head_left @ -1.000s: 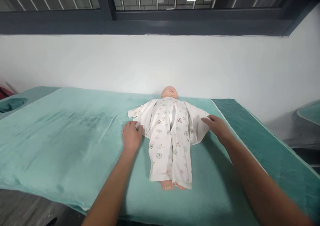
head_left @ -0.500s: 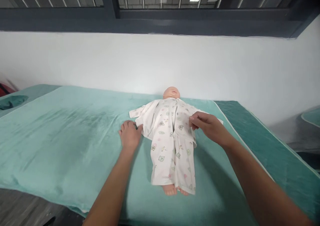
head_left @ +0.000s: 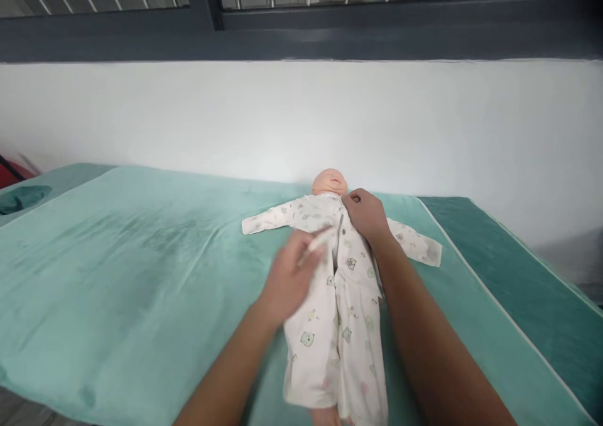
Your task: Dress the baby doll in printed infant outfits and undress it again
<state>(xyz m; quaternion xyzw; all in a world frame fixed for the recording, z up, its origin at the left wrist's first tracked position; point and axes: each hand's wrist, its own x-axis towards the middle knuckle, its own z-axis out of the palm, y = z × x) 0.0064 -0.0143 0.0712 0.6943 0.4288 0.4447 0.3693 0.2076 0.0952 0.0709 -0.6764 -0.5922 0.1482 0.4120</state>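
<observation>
A baby doll (head_left: 330, 180) lies on its back, its head by the wall and its feet towards me. It wears a white printed baby shirt (head_left: 308, 209) with long sleeves spread to both sides, and matching trousers (head_left: 313, 350). At the shirt's collar, just below the doll's chin, my right hand (head_left: 366, 213) is closed on the front edge of the cloth. My left hand (head_left: 293, 274) hovers over the doll's belly at the shirt front. Its fingers are blurred by motion, so I cannot tell whether they grip the cloth.
A green sheet (head_left: 141, 275) covers the padded surface, with a darker green strip (head_left: 509, 269) at the right. Behind it rises a white wall (head_left: 211, 118) below a dark window frame (head_left: 306, 39) with bars. Something red (head_left: 9, 171) shows at the far left.
My left hand has moved right, from the sheet beside the shirt hem to over the belly. My right hand has gone from the shirt's side up to the collar. The view has shifted slightly.
</observation>
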